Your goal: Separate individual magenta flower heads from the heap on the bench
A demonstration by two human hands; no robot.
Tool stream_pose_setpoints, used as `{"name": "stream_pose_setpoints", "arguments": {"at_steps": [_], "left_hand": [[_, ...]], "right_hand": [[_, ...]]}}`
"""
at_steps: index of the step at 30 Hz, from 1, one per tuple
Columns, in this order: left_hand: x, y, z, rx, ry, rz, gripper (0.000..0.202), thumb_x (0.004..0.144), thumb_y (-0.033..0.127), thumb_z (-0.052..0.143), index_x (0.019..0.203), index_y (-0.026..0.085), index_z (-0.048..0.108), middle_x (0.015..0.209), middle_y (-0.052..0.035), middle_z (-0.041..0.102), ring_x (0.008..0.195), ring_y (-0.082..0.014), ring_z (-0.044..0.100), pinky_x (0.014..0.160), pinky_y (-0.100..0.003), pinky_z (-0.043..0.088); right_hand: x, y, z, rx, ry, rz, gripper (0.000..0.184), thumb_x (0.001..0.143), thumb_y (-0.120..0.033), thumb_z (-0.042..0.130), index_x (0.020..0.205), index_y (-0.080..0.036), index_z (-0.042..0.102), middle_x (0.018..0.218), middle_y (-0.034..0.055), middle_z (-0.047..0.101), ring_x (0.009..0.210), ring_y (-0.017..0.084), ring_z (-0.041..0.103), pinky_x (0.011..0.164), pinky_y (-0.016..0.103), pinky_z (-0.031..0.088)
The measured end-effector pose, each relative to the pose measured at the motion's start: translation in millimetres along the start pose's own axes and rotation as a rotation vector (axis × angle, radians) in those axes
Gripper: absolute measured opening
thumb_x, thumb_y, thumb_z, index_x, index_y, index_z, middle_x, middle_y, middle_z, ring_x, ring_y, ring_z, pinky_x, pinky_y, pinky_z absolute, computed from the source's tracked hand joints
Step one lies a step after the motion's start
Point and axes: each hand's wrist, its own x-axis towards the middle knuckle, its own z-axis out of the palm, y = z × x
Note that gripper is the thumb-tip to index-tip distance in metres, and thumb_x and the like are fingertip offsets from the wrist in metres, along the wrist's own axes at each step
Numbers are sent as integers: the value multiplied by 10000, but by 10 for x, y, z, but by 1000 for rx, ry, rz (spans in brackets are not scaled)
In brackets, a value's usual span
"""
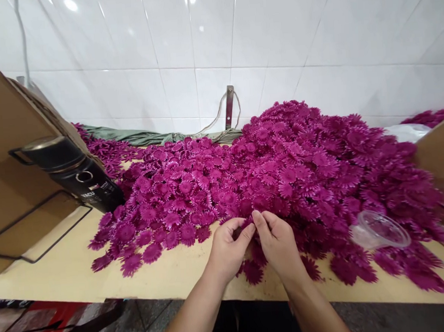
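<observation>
My left hand (229,245) and my right hand (278,240) meet above the near edge of the table, fingertips almost touching. Each is closed in a pinch of thumb and forefinger. Between them is a magenta artificial flower (247,223), mostly covered by the fingers, so its exact shape is hard to make out. Right behind and below the hands spreads a large heap of similar magenta fabric flower heads (282,175), with toothed petals. One loose flower head (252,272) lies under my wrists.
A black vacuum flask (77,170) leans at the left beside a cardboard box (14,148) and a wire frame (60,228). A clear plastic tub (384,228) lies tilted among the flowers at right. Behind, a metal bracket (229,108) stands against the tiled wall (172,34).
</observation>
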Motion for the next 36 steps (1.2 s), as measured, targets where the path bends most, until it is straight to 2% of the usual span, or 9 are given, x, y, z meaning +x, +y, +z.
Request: {"name": "stream_pose_setpoints", "arguments": {"at_steps": [2,5,9,14,20,25,29,34,36], "left_hand": [[17,-9,-5,4,32,14,164,684,310,610,674,146,611,639,7,580,630,-112,507,620,-219,416],[41,-8,-25,40,81,36,143,678,292,606,656,151,609,637,7,582,630,-115,513,620,-221,418],[61,18,-20,68,123,60,102,651,255,615,639,154,602,627,2,601,626,-124,531,624,-230,432],[82,35,6,75,144,49,88,645,228,603,696,156,611,662,2,615,646,-125,545,645,-233,443],[83,-11,-9,320,119,128,208,751,302,484,593,173,525,559,24,483,564,-120,451,553,-230,380],[82,74,33,422,136,221,227,791,263,440,585,183,493,607,16,479,618,-128,469,585,-234,365],[85,151,88,414,110,290,231,812,237,429,603,181,510,623,11,483,629,-127,472,607,-236,368],[115,169,140,399,83,277,256,821,238,429,585,181,507,608,9,490,611,-130,477,580,-235,371],[141,175,123,394,75,289,244,829,233,417,630,183,549,656,-3,542,665,-142,517,635,-246,401]], "right_hand": [[1,-2,-20,-8,-19,-26,369,838,-426,402,548,-200,380,490,-54,371,460,88,352,450,219,288],[-15,-10,-45,-9,-97,-69,253,835,-370,442,701,-179,539,623,-6,541,578,121,494,558,232,389],[-49,-21,-77,-52,-75,-99,187,817,-337,490,808,-175,581,760,40,620,701,166,566,651,273,430],[-54,-30,-133,-56,-58,-94,154,827,-309,479,821,-182,567,754,38,628,689,168,579,646,280,440],[-87,-81,-142,-97,-102,-141,156,838,-264,454,733,-193,544,664,6,583,611,137,532,582,250,410],[-146,-133,-123,-164,39,-231,142,825,-239,461,697,-197,507,640,8,550,604,145,518,575,260,388],[-170,-153,-149,-157,91,-293,134,823,-229,460,701,-197,505,637,12,543,592,145,512,563,261,382],[-168,-121,-187,-135,101,-263,132,830,-254,464,720,-199,512,631,7,532,571,138,493,546,259,387],[-163,-106,-199,-117,106,-244,132,830,-263,468,723,-199,509,615,-1,522,549,127,479,529,250,388]]}}
